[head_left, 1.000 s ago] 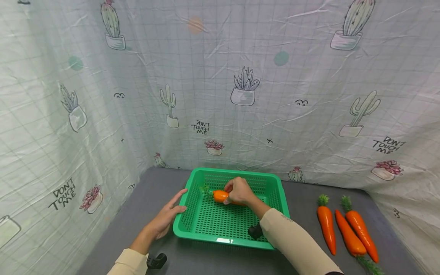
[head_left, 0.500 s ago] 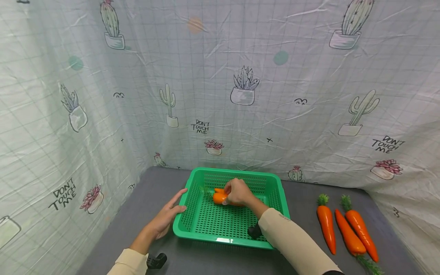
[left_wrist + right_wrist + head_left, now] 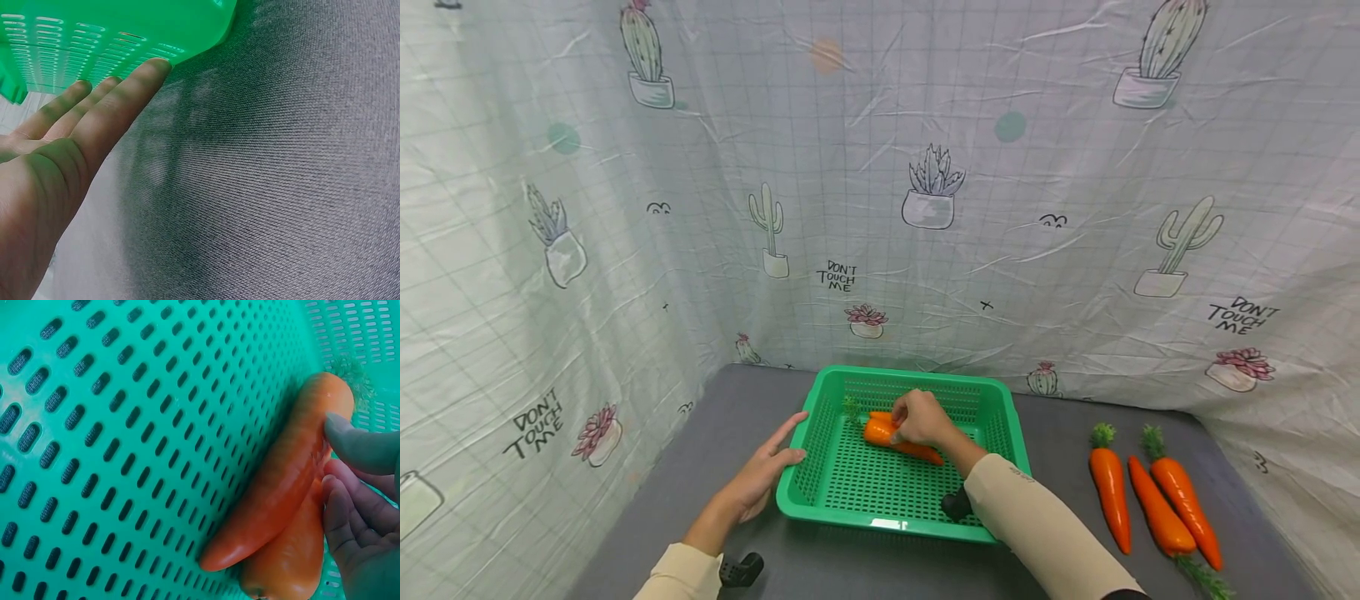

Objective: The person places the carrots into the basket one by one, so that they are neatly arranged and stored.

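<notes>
A green slotted basket (image 3: 887, 524) stands on the grey table. Inside it lies an orange carrot (image 3: 919, 452) with a leafy green top, its thick end to the left and its tip pointing right and toward me. My right hand (image 3: 922, 418) pinches this carrot near the thick end; in the right wrist view the thumb (image 3: 359, 447) presses its upper side. Beside it a second carrot (image 3: 287, 562) lies turned the other way, mostly hidden by my hand in the head view. My left hand (image 3: 758, 477), fingers straight, touches the basket's left side.
Three more carrots lie on the table right of the basket: a left one (image 3: 1111, 500), a middle one (image 3: 1161, 518) with its leaves toward me, and a right one (image 3: 1187, 508). A printed cactus curtain (image 3: 925, 275) hangs behind and at the sides.
The carrot under my right hand has turned slightly, its tip swinging toward me into sight. The second carrot's tip has come into view behind it. My left hand has stayed on the basket.
</notes>
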Demonstrator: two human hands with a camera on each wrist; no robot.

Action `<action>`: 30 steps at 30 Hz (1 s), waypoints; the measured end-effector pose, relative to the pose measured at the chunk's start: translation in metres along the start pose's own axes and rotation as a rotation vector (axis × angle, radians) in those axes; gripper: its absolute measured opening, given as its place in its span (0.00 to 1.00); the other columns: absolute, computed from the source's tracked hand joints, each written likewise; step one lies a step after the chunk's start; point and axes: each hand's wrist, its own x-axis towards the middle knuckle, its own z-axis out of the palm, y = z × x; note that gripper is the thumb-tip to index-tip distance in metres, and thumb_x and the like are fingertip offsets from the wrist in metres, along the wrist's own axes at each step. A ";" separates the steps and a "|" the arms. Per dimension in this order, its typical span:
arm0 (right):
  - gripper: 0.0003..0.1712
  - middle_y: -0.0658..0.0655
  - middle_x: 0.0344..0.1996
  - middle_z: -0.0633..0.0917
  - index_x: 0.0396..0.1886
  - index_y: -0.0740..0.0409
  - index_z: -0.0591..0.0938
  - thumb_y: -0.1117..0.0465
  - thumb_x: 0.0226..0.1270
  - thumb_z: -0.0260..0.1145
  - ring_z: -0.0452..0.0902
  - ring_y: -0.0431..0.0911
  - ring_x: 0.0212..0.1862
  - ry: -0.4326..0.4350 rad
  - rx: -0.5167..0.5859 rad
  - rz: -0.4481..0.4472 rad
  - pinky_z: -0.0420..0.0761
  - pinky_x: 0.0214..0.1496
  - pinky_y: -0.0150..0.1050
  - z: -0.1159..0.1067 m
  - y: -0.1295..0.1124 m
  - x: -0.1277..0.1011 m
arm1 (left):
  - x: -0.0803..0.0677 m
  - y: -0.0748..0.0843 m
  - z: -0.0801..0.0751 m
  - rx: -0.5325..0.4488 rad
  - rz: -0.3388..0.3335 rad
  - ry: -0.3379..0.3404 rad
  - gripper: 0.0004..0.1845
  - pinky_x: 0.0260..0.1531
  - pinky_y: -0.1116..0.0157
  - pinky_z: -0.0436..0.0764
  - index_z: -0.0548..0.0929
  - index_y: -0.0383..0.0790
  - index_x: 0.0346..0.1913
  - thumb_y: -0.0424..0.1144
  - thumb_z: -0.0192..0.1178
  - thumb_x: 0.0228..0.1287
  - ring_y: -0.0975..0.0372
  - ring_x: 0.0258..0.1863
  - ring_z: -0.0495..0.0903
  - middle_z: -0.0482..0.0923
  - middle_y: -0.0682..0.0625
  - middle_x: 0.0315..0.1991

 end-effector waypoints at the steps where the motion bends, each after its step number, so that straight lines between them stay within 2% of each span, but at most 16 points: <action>1: 0.17 0.56 0.35 0.91 0.38 0.61 0.90 0.67 0.47 0.86 0.83 0.43 0.36 0.004 0.010 -0.001 0.85 0.39 0.38 0.000 0.001 0.000 | 0.000 0.000 0.000 0.001 -0.001 0.001 0.42 0.44 0.54 0.87 0.43 0.61 0.86 0.41 0.53 0.79 0.52 0.51 0.87 0.58 0.23 0.74; 9: 0.17 0.56 0.34 0.92 0.41 0.64 0.91 0.68 0.49 0.84 0.85 0.43 0.33 0.018 0.109 0.024 0.86 0.37 0.39 -0.005 0.004 -0.003 | 0.003 -0.002 0.001 0.009 -0.010 0.023 0.41 0.46 0.54 0.87 0.45 0.63 0.85 0.42 0.54 0.79 0.52 0.53 0.86 0.58 0.25 0.75; 15: 0.16 0.55 0.32 0.91 0.40 0.63 0.91 0.68 0.49 0.84 0.85 0.43 0.32 0.001 0.148 0.030 0.86 0.36 0.39 -0.007 0.005 -0.007 | 0.003 -0.003 0.003 0.014 -0.025 0.046 0.42 0.47 0.54 0.86 0.45 0.64 0.85 0.42 0.55 0.78 0.51 0.57 0.85 0.57 0.26 0.77; 24: 0.12 0.54 0.31 0.91 0.36 0.61 0.92 0.68 0.51 0.83 0.84 0.43 0.33 -0.043 0.164 0.040 0.85 0.38 0.39 -0.008 0.002 -0.008 | 0.001 0.000 0.004 0.017 -0.019 0.031 0.42 0.48 0.54 0.86 0.43 0.61 0.85 0.42 0.54 0.79 0.50 0.58 0.84 0.49 0.26 0.80; 27: 0.10 0.56 0.35 0.92 0.35 0.61 0.92 0.69 0.51 0.82 0.85 0.45 0.36 -0.083 0.201 0.078 0.86 0.40 0.40 -0.007 0.001 -0.010 | 0.001 0.000 0.004 0.013 -0.026 0.043 0.42 0.48 0.54 0.86 0.45 0.61 0.85 0.42 0.54 0.78 0.50 0.57 0.84 0.52 0.27 0.79; 30: 0.08 0.59 0.44 0.92 0.35 0.61 0.93 0.70 0.53 0.80 0.86 0.48 0.43 -0.110 0.244 0.123 0.87 0.43 0.43 -0.007 -0.002 -0.011 | 0.001 -0.001 0.003 0.013 -0.026 0.050 0.42 0.47 0.54 0.87 0.45 0.62 0.85 0.42 0.55 0.78 0.51 0.56 0.85 0.56 0.26 0.77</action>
